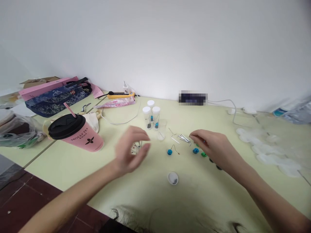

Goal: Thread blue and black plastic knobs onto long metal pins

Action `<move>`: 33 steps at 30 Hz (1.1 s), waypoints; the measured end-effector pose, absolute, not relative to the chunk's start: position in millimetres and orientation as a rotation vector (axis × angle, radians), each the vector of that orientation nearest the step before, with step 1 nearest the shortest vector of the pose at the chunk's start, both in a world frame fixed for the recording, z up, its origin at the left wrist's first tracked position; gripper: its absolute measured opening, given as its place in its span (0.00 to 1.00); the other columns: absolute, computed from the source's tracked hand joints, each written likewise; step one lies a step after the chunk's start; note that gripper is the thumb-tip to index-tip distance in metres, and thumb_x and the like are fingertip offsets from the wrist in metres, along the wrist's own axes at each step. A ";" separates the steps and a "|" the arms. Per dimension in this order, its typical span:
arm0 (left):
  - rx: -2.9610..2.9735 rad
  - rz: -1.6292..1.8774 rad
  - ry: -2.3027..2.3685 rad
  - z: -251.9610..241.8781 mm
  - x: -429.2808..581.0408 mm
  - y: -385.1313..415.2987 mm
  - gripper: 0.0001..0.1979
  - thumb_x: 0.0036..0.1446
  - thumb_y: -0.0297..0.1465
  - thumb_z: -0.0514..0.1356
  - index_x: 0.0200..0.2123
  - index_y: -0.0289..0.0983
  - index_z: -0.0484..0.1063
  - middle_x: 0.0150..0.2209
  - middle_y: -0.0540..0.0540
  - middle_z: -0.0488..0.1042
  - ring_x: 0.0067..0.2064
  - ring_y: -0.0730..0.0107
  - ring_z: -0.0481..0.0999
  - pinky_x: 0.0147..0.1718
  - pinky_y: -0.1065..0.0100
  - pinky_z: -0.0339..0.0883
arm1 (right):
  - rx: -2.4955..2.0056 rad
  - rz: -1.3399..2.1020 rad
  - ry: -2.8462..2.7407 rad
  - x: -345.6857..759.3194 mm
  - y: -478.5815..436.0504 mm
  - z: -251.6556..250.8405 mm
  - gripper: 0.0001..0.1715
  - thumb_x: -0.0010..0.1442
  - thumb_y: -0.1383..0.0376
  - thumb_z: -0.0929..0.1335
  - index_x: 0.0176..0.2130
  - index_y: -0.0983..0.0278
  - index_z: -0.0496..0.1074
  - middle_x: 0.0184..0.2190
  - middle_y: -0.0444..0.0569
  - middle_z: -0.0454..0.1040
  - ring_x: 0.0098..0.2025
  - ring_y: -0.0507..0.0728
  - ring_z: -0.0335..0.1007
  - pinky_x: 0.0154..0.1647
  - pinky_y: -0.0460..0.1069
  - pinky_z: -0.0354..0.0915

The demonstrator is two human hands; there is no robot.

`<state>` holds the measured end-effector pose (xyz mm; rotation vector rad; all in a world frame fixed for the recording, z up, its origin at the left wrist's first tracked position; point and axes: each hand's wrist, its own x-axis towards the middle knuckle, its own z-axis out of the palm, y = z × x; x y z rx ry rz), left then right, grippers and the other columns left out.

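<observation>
My left hand point(130, 149) hovers over the table at centre left, slightly blurred, thumb and curved fingers apart with nothing between them. Under and behind it lie several small bead-tipped wires point(136, 148), partly hidden. On the right, the fingertips of my right hand point(215, 145) are pressed together beside a pile of thin silver metal pins point(184, 138); anything pinched there is hidden. Close to this hand are a blue knob-like piece point(195, 150), a green one point(203, 154) and dark ones point(219, 167). Between my hands lies another blue piece point(169, 151) with a bent wire.
White-capped clear vials point(156, 111) holding wired pieces stand at the back centre, near a clear cup point(162, 124). A small white dish point(173, 178) with tiny grey bits sits in front. A pink drink cup point(88, 139) stands left; clear plastic containers point(264, 147) lie right.
</observation>
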<state>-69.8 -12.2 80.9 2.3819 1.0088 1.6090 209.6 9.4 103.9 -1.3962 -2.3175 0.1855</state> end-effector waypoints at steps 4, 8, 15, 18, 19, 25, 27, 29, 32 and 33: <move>2.373 1.053 1.092 52.5 -40.3 -6.4 0.08 0.60 0.31 0.58 0.43 0.39 0.67 0.38 0.46 0.73 0.40 0.66 0.71 0.38 0.64 0.67 | -1.410 0.163 -2.398 205.7 12.9 99.0 0.17 0.66 0.62 0.58 0.32 0.60 0.71 0.25 0.46 0.74 0.22 0.54 0.68 0.22 0.48 0.57; 2.237 0.690 1.201 34.4 -19.7 2.8 0.14 0.56 0.38 0.61 0.44 0.40 0.65 0.42 0.46 0.72 0.43 0.62 0.70 0.40 0.63 0.65 | -1.557 0.182 -2.450 202.9 14.2 97.1 0.17 0.66 0.61 0.57 0.33 0.61 0.71 0.26 0.47 0.74 0.26 0.55 0.69 0.25 0.47 0.55; 1.965 0.729 1.105 15.4 -13.6 9.9 0.02 0.56 0.29 0.59 0.34 0.38 0.69 0.34 0.47 0.71 0.39 0.63 0.69 0.40 0.63 0.62 | -1.695 0.159 -2.485 211.5 21.5 93.6 0.17 0.65 0.62 0.56 0.32 0.61 0.70 0.25 0.46 0.74 0.24 0.54 0.66 0.24 0.47 0.52; 1.822 0.740 1.043 15.6 -18.1 10.3 0.03 0.56 0.30 0.58 0.34 0.36 0.69 0.31 0.47 0.72 0.34 0.67 0.71 0.36 0.66 0.66 | -1.724 0.134 -2.460 219.6 27.6 93.1 0.16 0.65 0.62 0.57 0.32 0.61 0.70 0.27 0.47 0.74 0.26 0.55 0.68 0.25 0.47 0.52; 1.692 0.752 0.991 16.6 -19.1 9.9 0.05 0.56 0.31 0.59 0.35 0.35 0.69 0.31 0.46 0.73 0.32 0.69 0.72 0.34 0.67 0.67 | -1.733 0.128 -2.454 222.3 29.6 92.7 0.16 0.65 0.62 0.57 0.33 0.60 0.70 0.27 0.47 0.75 0.27 0.56 0.68 0.26 0.47 0.53; 0.987 0.712 0.662 21.1 -14.1 -2.5 0.17 0.52 0.36 0.64 0.40 0.30 0.72 0.36 0.39 0.76 0.29 0.70 0.75 0.32 0.68 0.68 | -1.738 0.129 -2.467 228.5 33.8 87.6 0.15 0.64 0.62 0.58 0.34 0.60 0.71 0.29 0.47 0.76 0.29 0.56 0.70 0.27 0.47 0.55; 0.964 0.705 0.639 21.6 -10.7 -8.0 0.17 0.51 0.36 0.65 0.41 0.32 0.68 0.34 0.40 0.77 0.28 0.71 0.75 0.31 0.68 0.68 | -1.716 0.152 -2.498 225.6 32.0 86.0 0.15 0.64 0.62 0.58 0.34 0.60 0.71 0.29 0.47 0.76 0.28 0.56 0.70 0.26 0.47 0.55; 0.971 0.731 0.632 22.9 -8.3 -12.2 0.19 0.51 0.36 0.65 0.40 0.36 0.62 0.31 0.42 0.78 0.27 0.70 0.75 0.29 0.68 0.67 | -1.686 0.180 -2.534 221.5 29.7 85.1 0.15 0.64 0.62 0.58 0.35 0.60 0.71 0.29 0.47 0.76 0.28 0.56 0.70 0.26 0.47 0.55; 1.012 0.760 0.618 27.0 -7.5 -16.4 0.20 0.52 0.37 0.65 0.40 0.40 0.55 0.29 0.46 0.78 0.28 0.70 0.75 0.28 0.69 0.67 | -1.686 0.211 -2.563 214.6 27.4 83.8 0.14 0.65 0.63 0.58 0.36 0.60 0.71 0.30 0.47 0.76 0.28 0.56 0.70 0.26 0.47 0.55; 1.032 0.759 0.606 28.8 -7.8 -17.6 0.20 0.53 0.36 0.64 0.40 0.41 0.55 0.29 0.46 0.78 0.28 0.70 0.75 0.29 0.70 0.67 | -1.695 0.223 -2.569 212.2 26.9 83.0 0.14 0.65 0.63 0.58 0.35 0.61 0.70 0.30 0.47 0.76 0.28 0.56 0.70 0.26 0.47 0.55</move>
